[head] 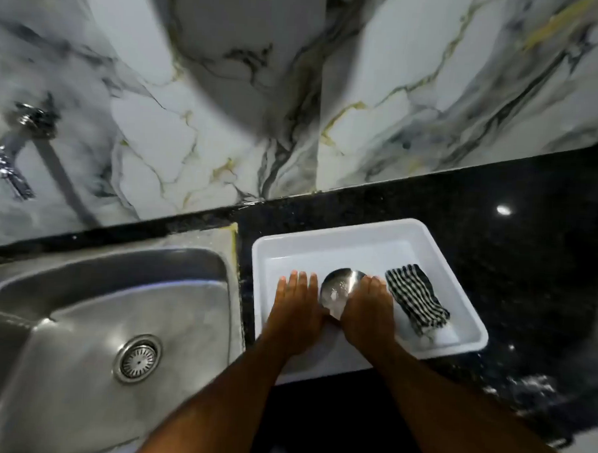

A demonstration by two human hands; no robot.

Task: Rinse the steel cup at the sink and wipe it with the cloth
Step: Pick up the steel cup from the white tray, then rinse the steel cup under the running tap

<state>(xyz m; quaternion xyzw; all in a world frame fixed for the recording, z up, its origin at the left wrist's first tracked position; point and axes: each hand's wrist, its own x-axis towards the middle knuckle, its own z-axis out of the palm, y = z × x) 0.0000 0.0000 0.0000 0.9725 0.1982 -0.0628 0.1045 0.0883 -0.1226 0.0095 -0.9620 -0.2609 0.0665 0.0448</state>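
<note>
1. Steel cup [339, 291] lies in the white tray [359, 229], between the two hands, its round shiny face turned up toward the camera; whether that face is its mouth or its base I cannot tell.
2. Left hand [296, 306] rests flat at the cup's 9 o'clock side, fingers straight, together and pointing to 12 o'clock, palm down; it grips nothing, and touches the cup at most with its inner edge.
3. Right hand [369, 308] lies at the cup's 3 o'clock side with fingers extended over part of the rim; it looks spread flat rather than closed round the cup. Both forearms run in from 6 o'clock, nearly parallel.
4. My reading is that the hands bracket the cup ready to pick it up, so rinsing has not begun.
5. Striped cloth [416, 300] lies folded in the tray at 3 o'clock of the right hand, just beside it, kept handy for the wiping.
6. Tray sits on the black tabletop [530, 236]. Sink [81, 319] lies at 9 o'clock of the tray, looking dry, with the tap [16, 149] on the marble wall [228, 86] at 10 o'clock.
</note>
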